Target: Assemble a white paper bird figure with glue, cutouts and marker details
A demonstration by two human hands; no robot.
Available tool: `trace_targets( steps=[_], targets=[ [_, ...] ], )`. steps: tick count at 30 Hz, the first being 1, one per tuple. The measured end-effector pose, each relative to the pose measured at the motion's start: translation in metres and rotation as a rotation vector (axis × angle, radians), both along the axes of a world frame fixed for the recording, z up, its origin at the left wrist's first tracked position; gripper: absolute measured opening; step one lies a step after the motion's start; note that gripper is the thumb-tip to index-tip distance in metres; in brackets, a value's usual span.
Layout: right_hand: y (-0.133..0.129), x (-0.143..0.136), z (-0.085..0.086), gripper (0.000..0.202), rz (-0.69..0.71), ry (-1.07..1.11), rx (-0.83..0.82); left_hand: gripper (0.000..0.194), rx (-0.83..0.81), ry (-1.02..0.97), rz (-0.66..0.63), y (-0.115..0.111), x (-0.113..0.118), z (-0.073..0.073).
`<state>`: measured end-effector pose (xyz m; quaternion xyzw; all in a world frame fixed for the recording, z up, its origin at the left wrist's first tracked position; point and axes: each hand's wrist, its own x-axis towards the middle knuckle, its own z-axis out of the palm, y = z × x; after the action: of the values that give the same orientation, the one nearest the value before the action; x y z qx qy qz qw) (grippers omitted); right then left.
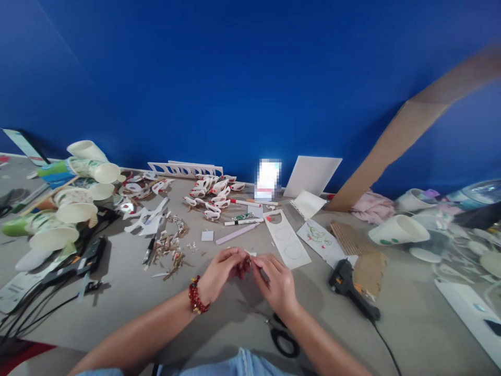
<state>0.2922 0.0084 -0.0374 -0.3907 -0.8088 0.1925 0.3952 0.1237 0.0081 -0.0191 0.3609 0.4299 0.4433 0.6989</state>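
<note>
Left hand and right hand pinch a small piece, best steadied lightly, with scissors on the near side.

The left hand and right hand pinch a small piece, mostly hidden, above the bench. Black-handled scissors lie near, a glue gun right, paper cups left, and white cutouts with red marks cluster far.

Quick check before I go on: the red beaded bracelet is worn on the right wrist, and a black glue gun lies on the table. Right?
Not quite: the head view shows the red beaded bracelet at the wrist of the left hand. The rest stands.
</note>
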Motion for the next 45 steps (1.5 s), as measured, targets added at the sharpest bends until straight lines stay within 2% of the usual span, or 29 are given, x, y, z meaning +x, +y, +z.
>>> trace_targets(
  steps=[2, 5, 9, 12, 15, 23, 29, 35, 40, 45],
  targets=[
    [0.000, 0.001, 0.000, 0.019, 0.002, 0.003, 0.023, 0.026, 0.010, 0.007, 0.000, 0.000, -0.001, 0.000],
    [-0.001, 0.002, 0.000, 0.023, 0.005, 0.061, 0.007, 0.024, 0.113, 0.142, -0.007, -0.001, -0.003, 0.000],
    [-0.002, 0.003, 0.000, 0.016, -0.069, 0.198, -0.124, 0.015, 0.428, 0.496, -0.011, -0.005, -0.007, 0.004],
    [0.000, 0.002, 0.001, 0.011, -0.077, 0.259, -0.245, 0.017, 0.686, 0.728, 0.001, -0.008, -0.009, 0.005],
    [0.002, 0.003, 0.003, 0.011, -0.041, 0.296, -0.302, 0.019, 0.824, 0.804, 0.022, -0.010, -0.009, 0.003],
    [0.002, 0.003, 0.002, 0.007, -0.006, 0.315, -0.313, 0.024, 0.988, 0.919, 0.025, -0.008, -0.012, -0.004],
    [0.003, 0.003, 0.000, 0.004, 0.015, 0.396, -0.465, 0.038, 1.018, 0.931, -0.004, -0.011, -0.014, -0.003],
    [0.002, 0.003, 0.004, 0.008, 0.025, 0.481, -0.560, 0.009, 0.931, 0.854, -0.019, -0.008, -0.013, 0.000],
    [0.004, 0.004, 0.003, 0.014, 0.066, 0.510, -0.623, 0.005, 0.886, 0.767, -0.024, -0.008, -0.014, 0.005],
    [0.003, 0.005, 0.003, 0.016, 0.044, 0.476, -0.596, 0.003, 0.827, 0.715, -0.069, -0.008, -0.014, 0.010]
  ],
)
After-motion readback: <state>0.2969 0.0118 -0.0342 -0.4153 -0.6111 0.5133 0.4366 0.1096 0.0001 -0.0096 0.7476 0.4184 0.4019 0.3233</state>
